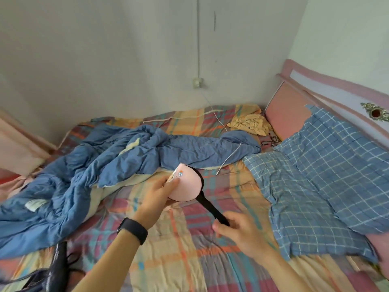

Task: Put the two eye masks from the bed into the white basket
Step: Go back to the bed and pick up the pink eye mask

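Pink eye mask (186,187) was up off the bed (189,260), pinched at its left end by the left hand (160,197), thumb on the printed face and fingers behind. Its black strap (212,207) ran down and right to the right hand (242,234), which had the strap end caught between thumb and fingers, so both hands were closed on the one mask. Strap looked taut, mask cupped and tilted, face toward the camera. Second eye mask: could not pick it out anywhere; possibly under the rumpled blue quilt (94,165) on the left, or hidden by the blue checked pillows (315,186) on the right. White basket was not in view either. Black object near the left edge, low in frame, too blurred to name. Judgement on the step: mask was secured, carry came next. Best practice would be to gather the strap into the same hand as the mask so it cannot dangle and snag the white cable (228,160) lying over the quilt just beyond. That would free one hand to search for the second mask. Soft fabric, light grip enough.
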Demonstrator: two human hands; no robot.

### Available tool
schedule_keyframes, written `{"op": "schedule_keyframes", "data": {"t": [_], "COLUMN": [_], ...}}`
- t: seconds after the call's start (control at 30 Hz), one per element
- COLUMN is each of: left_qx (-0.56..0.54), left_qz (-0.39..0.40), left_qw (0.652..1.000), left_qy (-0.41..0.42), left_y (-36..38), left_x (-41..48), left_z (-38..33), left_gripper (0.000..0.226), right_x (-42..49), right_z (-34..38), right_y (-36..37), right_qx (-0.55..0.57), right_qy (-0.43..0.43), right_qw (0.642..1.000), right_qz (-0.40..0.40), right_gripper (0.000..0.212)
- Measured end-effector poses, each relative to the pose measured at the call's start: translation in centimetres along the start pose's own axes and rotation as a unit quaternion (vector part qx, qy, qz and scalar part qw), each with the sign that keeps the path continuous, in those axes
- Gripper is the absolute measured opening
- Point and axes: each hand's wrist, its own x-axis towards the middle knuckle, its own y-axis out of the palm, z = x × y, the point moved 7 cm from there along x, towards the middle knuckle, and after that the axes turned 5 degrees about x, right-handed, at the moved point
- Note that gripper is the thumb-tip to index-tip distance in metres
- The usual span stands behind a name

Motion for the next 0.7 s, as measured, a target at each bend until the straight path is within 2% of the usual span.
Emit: {"op": "schedule_keyframes", "data": {"t": [0.03, 0.1, 0.23, 0.3, 0.33, 0.43, 0.47, 0.53, 0.6, 0.7], "left_qx": [-0.009, -0.006, 0.049, 0.063, 0.059, 0.031, 0.025, 0.042, 0.114, 0.207], "left_qz": [-0.017, -0.027, -0.059, -0.066, -0.067, -0.053, -0.041, -0.018, -0.012, 0.007], "left_qw": [1.000, 1.000, 0.997, 0.996, 0.996, 0.997, 0.997, 0.995, 0.985, 0.963], "left_qy": [-0.003, -0.005, 0.006, 0.022, 0.028, 0.050, 0.063, 0.088, 0.127, 0.172], "left_y": [-1.3, -2.9, -4.0, -4.4, -4.5, -4.7, -4.6, -4.3, -4.0, -3.2], "left_x": [-0.3, -0.8, -1.9, -2.3, -2.5, -3.4, -3.6, -4.3, -4.9, -5.7], "left_z": [-0.2, -0.3, -0.2, -0.1, 0.0, -0.3, -0.6, -1.4, -2.5, -3.9], "left_gripper": [0.016, 0.013, 0.010, 0.010, 0.011, 0.011, 0.011, 0.013, 0.012, 0.007], "right_x": [-0.1, -0.1, 0.2, 0.4, 0.4, 1.1, 1.3, 1.7, 2.0, 2.2], "right_z": [0.4, 1.3, 2.0, 2.5, 2.7, 2.8, 3.0, 2.9, 3.1, 4.4], "right_y": [0.0, -0.1, 1.4, 2.3, 2.8, 3.7, 4.1, 4.6, 5.0, 5.3], "right_qx": [0.041, 0.191, 0.472, 0.546, 0.557, 0.504, 0.475, 0.405, 0.313, 0.183], "right_qy": [-0.008, -0.028, -0.006, 0.008, 0.009, 0.000, -0.003, 0.005, 0.025, 0.014], "right_qw": [0.999, 0.980, 0.880, 0.837, 0.830, 0.863, 0.879, 0.913, 0.946, 0.980], "right_qz": [-0.018, -0.052, -0.060, -0.040, -0.030, -0.020, -0.025, -0.049, -0.075, -0.079], "right_gripper": [0.018, 0.024, 0.017, 0.018, 0.023, 0.047, 0.048, 0.039, 0.023, 0.036]}}
